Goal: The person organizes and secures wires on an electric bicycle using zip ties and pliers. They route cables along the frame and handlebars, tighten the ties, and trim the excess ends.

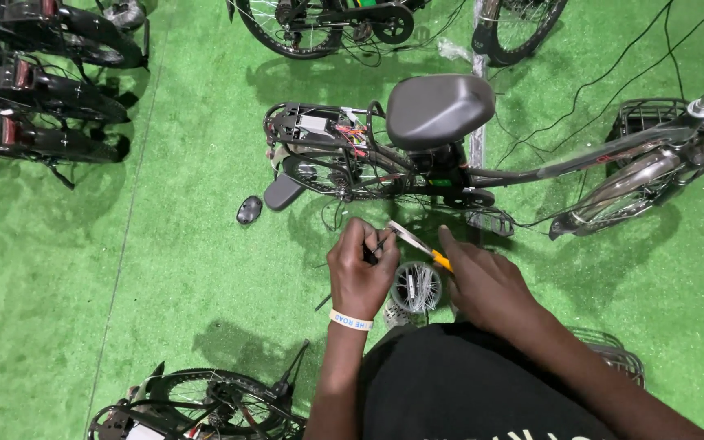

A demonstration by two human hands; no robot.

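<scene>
green turf floor (165,244) with bikes all round; the main bicycle (417,163) lies across the far middle, grey saddle (439,110) up, rear rack wiring exposed. step in hand looks like cable work. left hand (360,277) fingers are closed round a thin black cable (376,248). right hand (482,281) fingers are clamped on yellow-handled cutters (421,244), tip at the cable, just near of the frame. next move calls for steadying the cable and a square bite. a small round container (415,287) sits under the hands.

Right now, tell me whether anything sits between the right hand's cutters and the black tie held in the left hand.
Nothing visible does. The left hand pinches the black tie, and the cutters in the right hand point their tips right at it, above the round container on the green floor.
</scene>
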